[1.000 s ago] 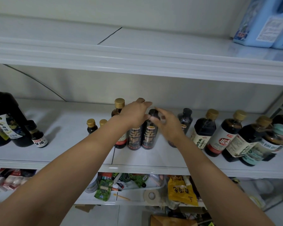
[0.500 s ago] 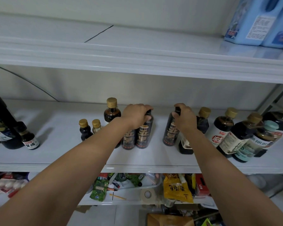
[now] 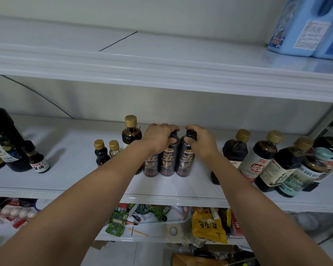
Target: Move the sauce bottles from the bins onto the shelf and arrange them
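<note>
Sauce bottles (image 3: 186,162) upright on shelf (image 3: 65,181), both hands gripping two black-cap necks, caps mostly hidden.

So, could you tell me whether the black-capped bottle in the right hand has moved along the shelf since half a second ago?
Yes. The right hand has slid its black-capped bottle leftward, away from the gold-capped bottle, so it now stands against the matching bottles under the left hand.

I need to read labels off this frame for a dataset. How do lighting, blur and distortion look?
Head view: dim, soft, bluish light; shelf edges bow from wide-angle distortion; forearms near the lens look stretched; the bottle labels under the left hand and right hand are slightly smeared; the large bottle at far left is blurred.
</note>
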